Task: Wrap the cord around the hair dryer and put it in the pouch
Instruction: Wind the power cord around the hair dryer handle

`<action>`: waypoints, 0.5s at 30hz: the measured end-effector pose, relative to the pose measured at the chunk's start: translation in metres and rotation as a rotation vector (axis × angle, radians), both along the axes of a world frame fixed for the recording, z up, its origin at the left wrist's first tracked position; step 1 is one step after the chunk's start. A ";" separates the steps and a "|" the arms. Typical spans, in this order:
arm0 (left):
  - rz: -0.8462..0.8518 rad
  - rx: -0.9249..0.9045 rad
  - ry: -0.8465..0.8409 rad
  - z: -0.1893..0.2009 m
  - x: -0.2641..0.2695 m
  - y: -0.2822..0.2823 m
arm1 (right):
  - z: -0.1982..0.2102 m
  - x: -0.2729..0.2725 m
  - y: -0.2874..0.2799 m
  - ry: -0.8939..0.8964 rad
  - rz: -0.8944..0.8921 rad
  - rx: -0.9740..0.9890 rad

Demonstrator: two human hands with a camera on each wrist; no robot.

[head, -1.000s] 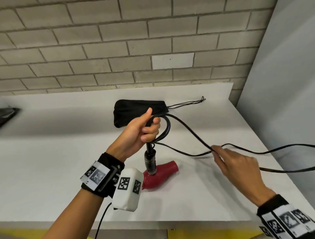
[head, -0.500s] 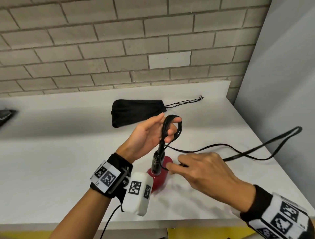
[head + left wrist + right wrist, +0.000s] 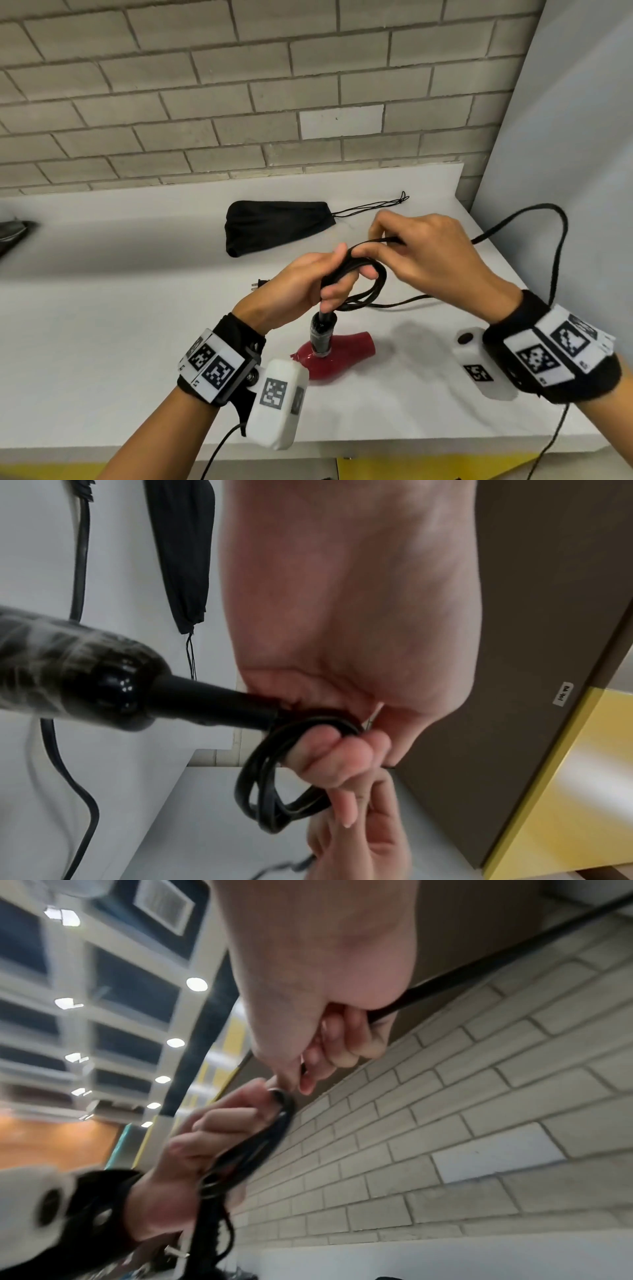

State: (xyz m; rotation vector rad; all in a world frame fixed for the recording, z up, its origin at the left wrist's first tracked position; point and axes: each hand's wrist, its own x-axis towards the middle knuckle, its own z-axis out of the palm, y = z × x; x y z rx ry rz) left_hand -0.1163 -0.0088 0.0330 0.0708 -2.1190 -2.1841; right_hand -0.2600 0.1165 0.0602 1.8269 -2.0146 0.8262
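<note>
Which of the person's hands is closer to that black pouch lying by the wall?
Left. The left hand holds the cord loops just in front of the black pouch; the right hand pinches the cord further to the pouch's right, past its drawstring end.

Institutional room: brick wall (image 3: 239, 102), grid ceiling (image 3: 103, 1015)

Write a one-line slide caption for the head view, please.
Left hand holds cord loops above the red dryer while right hand feeds more cord; black pouch waits behind.
</note>
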 end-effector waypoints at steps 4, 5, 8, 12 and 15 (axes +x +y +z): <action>0.007 0.000 0.041 -0.003 -0.001 0.002 | -0.005 -0.025 -0.005 -0.273 0.166 0.313; 0.004 0.014 0.040 -0.003 -0.001 0.001 | -0.006 -0.027 -0.003 -0.369 0.225 0.387; -0.013 0.038 0.038 -0.003 -0.001 -0.002 | -0.009 -0.022 0.005 -0.786 0.423 0.510; -0.014 -0.015 0.053 -0.002 -0.002 -0.003 | -0.007 -0.019 0.011 -1.001 0.513 0.510; 0.036 -0.097 0.002 0.000 -0.001 -0.002 | -0.002 -0.023 0.014 -1.077 0.542 0.564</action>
